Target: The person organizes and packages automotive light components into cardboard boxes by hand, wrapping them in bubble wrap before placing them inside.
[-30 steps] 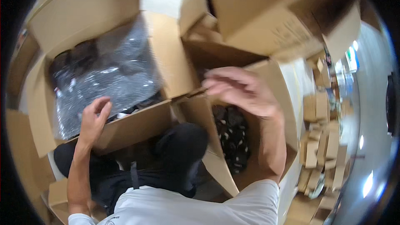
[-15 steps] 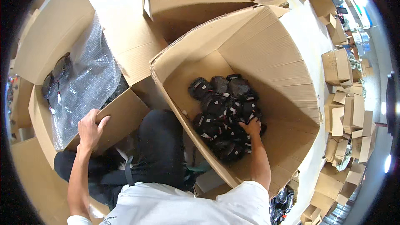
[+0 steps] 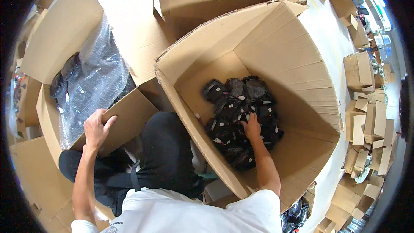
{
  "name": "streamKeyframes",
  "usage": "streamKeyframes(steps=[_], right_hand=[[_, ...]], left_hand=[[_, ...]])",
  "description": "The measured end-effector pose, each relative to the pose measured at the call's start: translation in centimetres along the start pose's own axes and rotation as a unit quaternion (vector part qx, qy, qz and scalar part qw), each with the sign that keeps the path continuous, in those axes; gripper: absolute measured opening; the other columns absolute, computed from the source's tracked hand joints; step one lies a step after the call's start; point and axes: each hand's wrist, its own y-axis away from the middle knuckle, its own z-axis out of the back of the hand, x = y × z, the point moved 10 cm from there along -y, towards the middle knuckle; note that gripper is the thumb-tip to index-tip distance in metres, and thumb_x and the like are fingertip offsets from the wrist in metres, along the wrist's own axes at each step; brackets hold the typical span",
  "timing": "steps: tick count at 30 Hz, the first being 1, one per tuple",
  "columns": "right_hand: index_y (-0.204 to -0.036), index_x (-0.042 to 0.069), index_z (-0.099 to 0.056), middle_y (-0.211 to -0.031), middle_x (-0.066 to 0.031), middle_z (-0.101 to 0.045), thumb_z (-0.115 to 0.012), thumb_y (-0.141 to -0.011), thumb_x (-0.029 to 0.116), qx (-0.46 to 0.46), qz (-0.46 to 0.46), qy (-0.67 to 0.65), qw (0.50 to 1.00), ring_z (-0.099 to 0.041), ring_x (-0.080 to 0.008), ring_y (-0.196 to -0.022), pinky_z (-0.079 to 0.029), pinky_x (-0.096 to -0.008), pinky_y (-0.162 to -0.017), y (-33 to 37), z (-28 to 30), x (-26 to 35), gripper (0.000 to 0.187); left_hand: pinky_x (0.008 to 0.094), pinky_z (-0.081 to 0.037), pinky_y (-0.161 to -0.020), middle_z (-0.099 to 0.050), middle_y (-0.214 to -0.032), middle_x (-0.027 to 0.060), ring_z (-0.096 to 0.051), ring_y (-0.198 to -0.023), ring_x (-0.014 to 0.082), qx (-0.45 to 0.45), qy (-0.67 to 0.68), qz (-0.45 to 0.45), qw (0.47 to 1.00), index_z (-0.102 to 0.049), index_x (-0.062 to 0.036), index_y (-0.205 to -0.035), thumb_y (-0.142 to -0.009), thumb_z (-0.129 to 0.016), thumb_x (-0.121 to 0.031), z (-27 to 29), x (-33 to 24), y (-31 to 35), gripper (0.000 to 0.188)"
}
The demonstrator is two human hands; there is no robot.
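My left hand (image 3: 97, 128) is closed over the upper edge of a cardboard box flap (image 3: 129, 118), its thumb lying along the near face. Beyond that flap, bubble wrap (image 3: 95, 84) covers black items inside the left carton (image 3: 48, 112). My right hand (image 3: 253, 128) reaches down into a large, deep cardboard box (image 3: 284, 56). Its thumb stands apart from its fingers, and the fingertips touch the middle of a pile of black plastic-wrapped units (image 3: 235, 87) with white labels and small white connectors. No unit is visibly lifted; part of the fingertips is hard to make out.
Another open carton (image 3: 207, 6) stands behind the large box. Several opened cardboard boxes (image 3: 360, 71) line the right side. Black bagged items (image 3: 295, 215) lie beside the large box's near right corner. My bent knee (image 3: 166, 133) is between the two cartons.
My right hand has shifted left and slightly up, from the pile's right side to its middle. The whole view has moved a little. My left hand stays on the flap.
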Motion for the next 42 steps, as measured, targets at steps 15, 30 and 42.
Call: streamKeyframes(steps=[15,30,42], right_hand=[[-0.145,-0.002,-0.029,-0.134,-0.0275,-0.048,-0.082,-0.078,0.024,0.062,-0.080,0.090,0.991,-0.068,-0.0414,-0.096,-0.058,-0.0459,-0.079,-1.5,-1.9,1.9,0.090],[-0.118,-0.002,-0.053,-0.099,-0.0229,-0.067,-0.065,-0.092,0.015,-0.007,0.026,0.039,0.999,-0.067,-0.0436,-0.078,-0.053,-0.0507,-0.065,-0.5,3.0,-3.7,0.033],[-0.111,0.001,-0.064,-0.080,-0.0011,-0.060,-0.063,-0.096,0.013,-0.108,0.133,-0.217,0.961,-0.051,-0.0080,-0.069,-0.046,-0.0256,-0.063,12.4,36.9,20.3,0.019]], left_hand=[[0.0412,-0.054,-0.073,-0.070,-0.091,0.0135,-0.069,-0.083,0.0326,-0.003,0.001,-0.007,1.000,-0.068,-0.0039,-0.100,-0.081,-0.080,-0.032,-0.2,0.1,0.0,0.035],[0.0404,-0.055,-0.074,-0.070,-0.093,0.0131,-0.070,-0.085,0.0327,-0.006,0.027,-0.026,0.999,-0.068,-0.0039,-0.099,-0.082,-0.078,-0.033,-0.1,-1.0,-0.3,0.035],[0.0433,-0.047,-0.102,-0.061,-0.126,0.0212,-0.059,-0.118,0.0361,-0.093,0.369,-0.227,0.897,-0.059,0.0013,-0.126,-0.083,-0.080,-0.024,11.0,-15.5,-1.7,0.054]])
